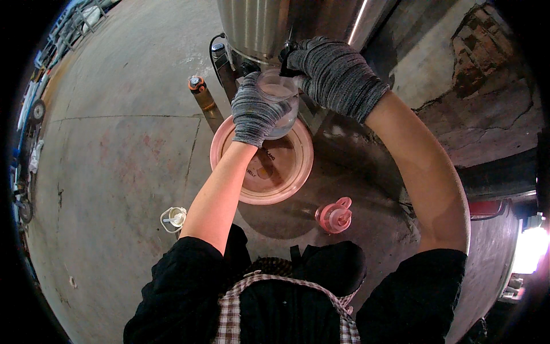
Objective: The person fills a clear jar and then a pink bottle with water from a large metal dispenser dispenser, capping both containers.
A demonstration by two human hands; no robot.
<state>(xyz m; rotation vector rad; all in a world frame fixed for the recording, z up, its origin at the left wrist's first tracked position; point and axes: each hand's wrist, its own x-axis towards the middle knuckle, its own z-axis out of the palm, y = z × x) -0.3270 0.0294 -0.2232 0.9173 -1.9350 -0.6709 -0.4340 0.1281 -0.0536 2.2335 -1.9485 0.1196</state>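
Observation:
My left hand (252,114), in a grey striped knit glove, is wrapped round a clear plastic water bottle (285,122) with an open top. The bottle is below the front of a large stainless steel tank (249,26) and above a pink round lid-like surface (277,198). My right hand (338,74), gloved the same way, is closed on a black tap handle (291,51) at the tank, just over the bottle's mouth. Whether liquid is running into the bottle cannot be made out.
A pink bottle (334,217) stands on the floor to the right. On the left lies a white bottle cap with a strap loop (173,219). A dark amber cylinder with an orange-ringed top (201,94) stands beside the tank. A damaged wall (487,63) rises at right.

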